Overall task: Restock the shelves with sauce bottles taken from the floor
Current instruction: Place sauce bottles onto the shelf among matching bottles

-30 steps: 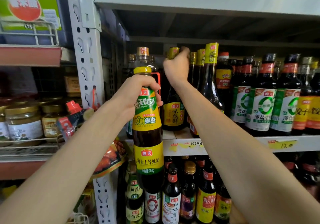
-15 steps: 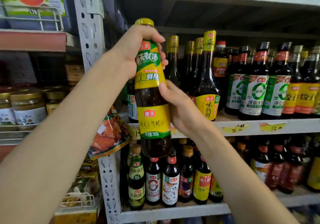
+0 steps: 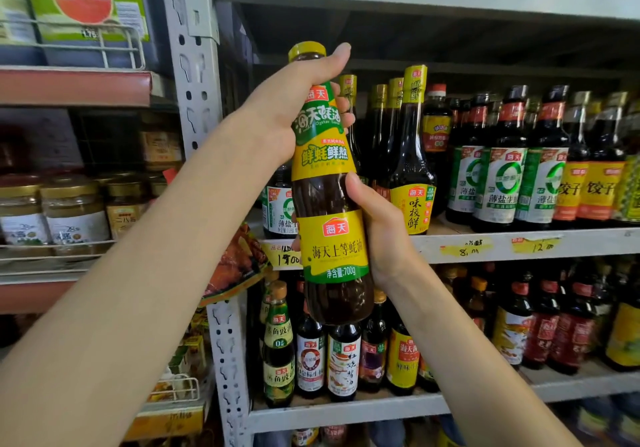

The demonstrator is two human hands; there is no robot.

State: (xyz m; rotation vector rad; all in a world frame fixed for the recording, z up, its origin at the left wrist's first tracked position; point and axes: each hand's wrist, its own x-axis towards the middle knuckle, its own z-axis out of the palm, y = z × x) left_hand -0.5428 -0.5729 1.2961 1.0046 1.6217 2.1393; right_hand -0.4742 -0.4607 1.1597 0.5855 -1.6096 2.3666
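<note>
1. The big sauce bottle (image 3: 323,197) has dark brown sauce, a yellow cap and green and yellow labels.
2. It is up in the air, almost straight, in front of the shelf (image 3: 571,249).
3. Dark bottles (image 3: 504,183) stand in rows on that shelf.

Glossy dark bottle (image 3: 329,183) with shiny yellow-green plastic label — matt grey painted metal shelf (image 3: 519,244), perforated upright (image 3: 194,76).

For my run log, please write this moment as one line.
left hand: grips oyster sauce bottle neck | right hand: holds bottle body | bottle: in air before shelf, not yet placed
</note>
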